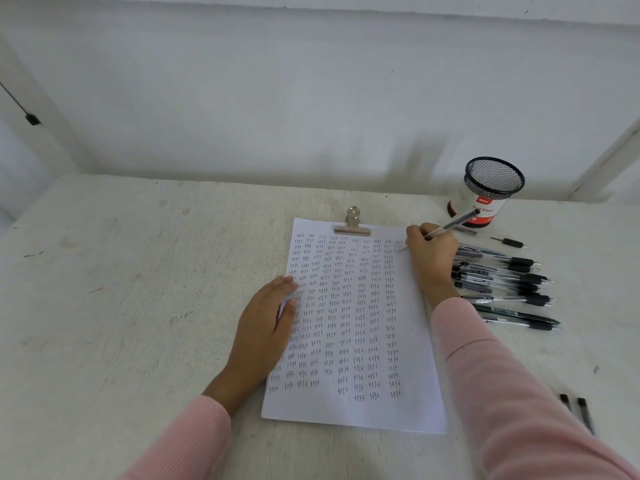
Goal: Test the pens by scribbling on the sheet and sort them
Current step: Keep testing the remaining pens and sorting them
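Scuffed white table underlies it all: your right hand pinches a pen, its tip hard to make out at the top right corner of the sheet, while your left hand lies flat on its left edge. Right of your wrist lies a heap of pens, too tangled to count; a mesh cup stands behind it.

The table bears a sheet, loose pens and a mesh cup.
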